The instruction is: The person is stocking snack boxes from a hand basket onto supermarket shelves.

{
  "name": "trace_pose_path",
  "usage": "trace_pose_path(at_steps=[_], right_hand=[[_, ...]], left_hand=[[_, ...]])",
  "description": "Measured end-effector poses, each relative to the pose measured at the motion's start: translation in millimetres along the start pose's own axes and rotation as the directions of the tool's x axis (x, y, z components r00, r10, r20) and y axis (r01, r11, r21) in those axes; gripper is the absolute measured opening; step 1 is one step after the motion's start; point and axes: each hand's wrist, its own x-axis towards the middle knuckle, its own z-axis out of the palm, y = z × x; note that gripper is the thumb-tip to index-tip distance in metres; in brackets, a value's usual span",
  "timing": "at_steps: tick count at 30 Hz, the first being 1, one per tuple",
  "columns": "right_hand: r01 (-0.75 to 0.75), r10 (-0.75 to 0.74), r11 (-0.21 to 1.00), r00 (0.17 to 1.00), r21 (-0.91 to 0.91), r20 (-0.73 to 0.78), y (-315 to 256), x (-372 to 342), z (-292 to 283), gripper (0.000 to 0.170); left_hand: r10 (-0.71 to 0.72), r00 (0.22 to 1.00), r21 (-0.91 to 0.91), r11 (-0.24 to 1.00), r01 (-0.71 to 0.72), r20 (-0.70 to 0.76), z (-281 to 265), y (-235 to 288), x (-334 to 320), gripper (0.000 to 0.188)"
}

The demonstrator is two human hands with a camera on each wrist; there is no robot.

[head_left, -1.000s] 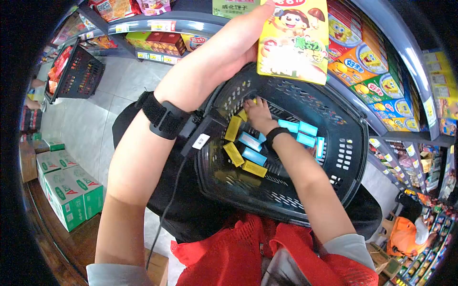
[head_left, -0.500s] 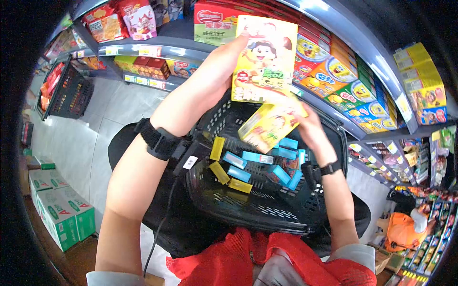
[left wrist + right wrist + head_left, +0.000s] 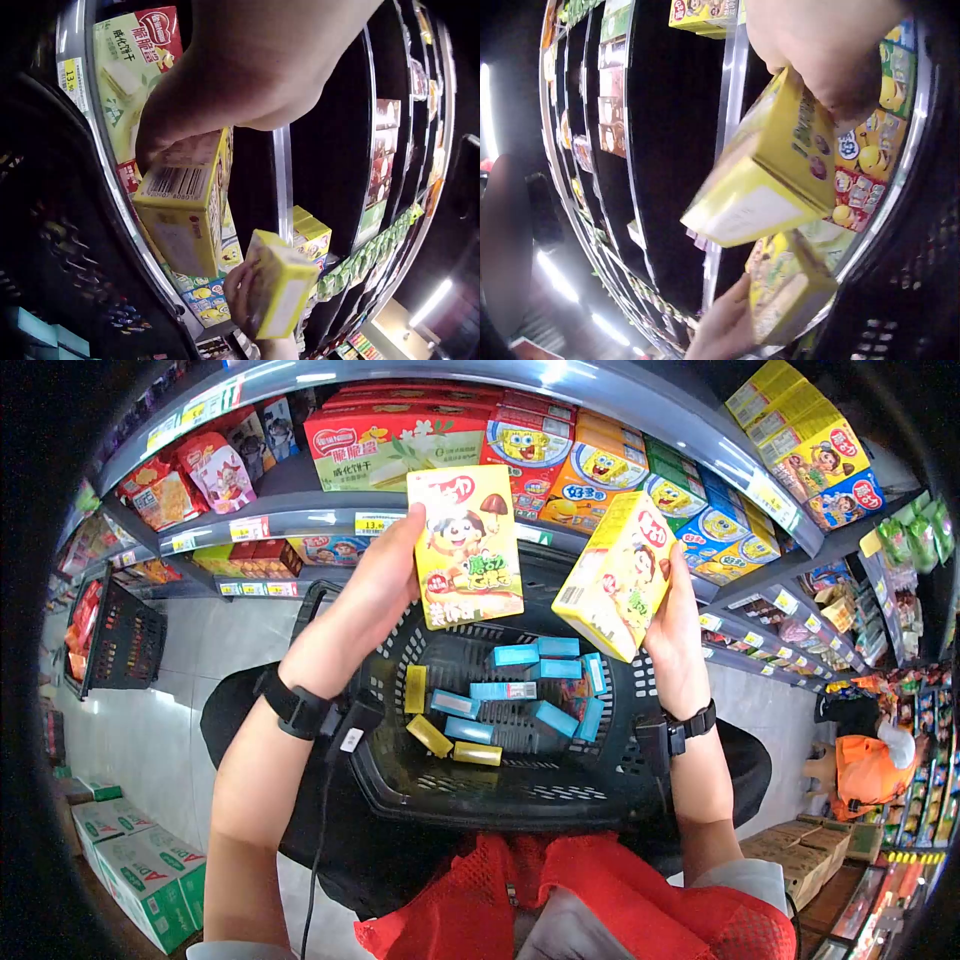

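Observation:
In the head view my left hand (image 3: 388, 572) grips a yellow snack box (image 3: 466, 550) with a cartoon face on its front, thumb along the near edge. My right hand (image 3: 682, 625) holds a second yellow snack box (image 3: 617, 575), tilted, by its right side. Both boxes are held up over the far part of a black shopping basket (image 3: 440, 800). Small blue boxes (image 3: 503, 690) and small yellow boxes (image 3: 478, 753) lie scattered on the basket floor. The left wrist view shows the barcode end of the left box (image 3: 176, 184).
Beyond the basket runs a shelf with red-and-green wafer boxes (image 3: 400, 450) and cartoon biscuit boxes (image 3: 598, 475). Another filled basket (image 3: 120, 625) stands on the floor at left, green-and-white cartons (image 3: 150, 880) nearer. A person in orange (image 3: 870, 770) is at far right.
My right hand has come up out of the basket with a yellow snack box and moved right, apart from the left box. The left hand's box has moved lower and left in view.

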Motion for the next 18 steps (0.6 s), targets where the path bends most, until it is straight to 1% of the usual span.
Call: trace_pose_path(at_steps=[2, 3, 5, 6, 7, 8, 9, 10, 11, 12, 13, 15, 16, 17, 18], right_hand=[[-0.123, 0.107, 0.984, 0.987, 0.132, 0.119, -4, -7, 18, 0.046], [-0.121, 0.105, 0.984, 0.986, 0.128, 0.131, -3, -10, 28, 0.046], [-0.156, 0.162, 0.986, 0.979, -0.054, 0.127, 5, -14, 50, 0.049], [-0.057, 0.085, 0.984, 0.982, -0.166, 0.169, 19, -9, 53, 0.051], [-0.104, 0.142, 0.967, 0.978, -0.232, 0.154, 29, -6, 59, 0.043], [-0.048, 0.094, 0.936, 0.989, -0.349, 0.116, 46, 5, 52, 0.039], [0.175, -0.086, 0.744, 0.982, -0.644, 0.168, 57, 8, 52, 0.037], [0.225, -0.160, 0.736, 0.974, -0.639, 0.159, 57, -4, 74, 0.036], [0.276, -0.190, 0.658, 0.961, -0.700, 0.200, 63, 3, 68, 0.035], [0.351, -0.241, 0.589, 0.936, -0.728, 0.256, 63, 0, 71, 0.035], [0.431, -0.277, 0.482, 0.901, -0.763, 0.334, 61, -3, 75, 0.037], [0.551, -0.292, 0.405, 0.834, -0.729, 0.468, 46, -26, 86, 0.044], [0.570, -0.316, 0.400, 0.821, -0.718, 0.476, 38, -33, 90, 0.044], [0.568, -0.254, 0.534, 0.815, -0.627, 0.521, 29, -38, 91, 0.048], [0.540, -0.195, 0.656, 0.796, -0.526, 0.574, 18, -43, 88, 0.052]], left_hand=[[-0.014, 1.000, -0.015, 1.000, 0.014, -0.014, -3, -7, 4, 0.045], [-0.003, 1.000, 0.014, 1.000, 0.003, -0.016, -1, -9, 2, 0.044], [0.003, 1.000, 0.059, 0.998, -0.003, -0.008, 0, -20, 7, 0.045], [0.047, 0.998, 0.094, 0.994, -0.051, 0.039, -4, -30, 10, 0.045], [0.158, 0.978, 0.109, 0.979, -0.173, 0.135, -3, -39, 11, 0.047], [0.123, 0.989, 0.215, 0.967, -0.137, 0.076, -9, -54, 16, 0.049], [0.052, 0.985, 0.305, 0.947, -0.101, 0.164, -16, -65, 21, 0.054], [0.132, 0.975, 0.406, 0.893, -0.195, 0.176, 1, -56, 3, 0.058], [0.176, 0.969, 0.461, 0.855, -0.238, 0.174, -4, -64, 7, 0.076], [0.080, 0.984, 0.470, 0.870, -0.148, 0.162, 2, -52, 1, 0.081], [0.135, 0.980, 0.420, 0.889, -0.184, 0.145, 3, -52, 0, 0.080], [0.232, 0.960, 0.346, 0.898, -0.274, 0.157, 8, -48, -2, 0.076], [0.262, 0.950, 0.381, 0.872, -0.307, 0.167, 14, -40, -8, 0.074], [0.331, 0.924, 0.353, 0.855, -0.379, 0.192, 16, -37, -13, 0.074], [0.312, 0.924, 0.397, 0.837, -0.377, 0.219, 19, -27, -21, 0.075]])
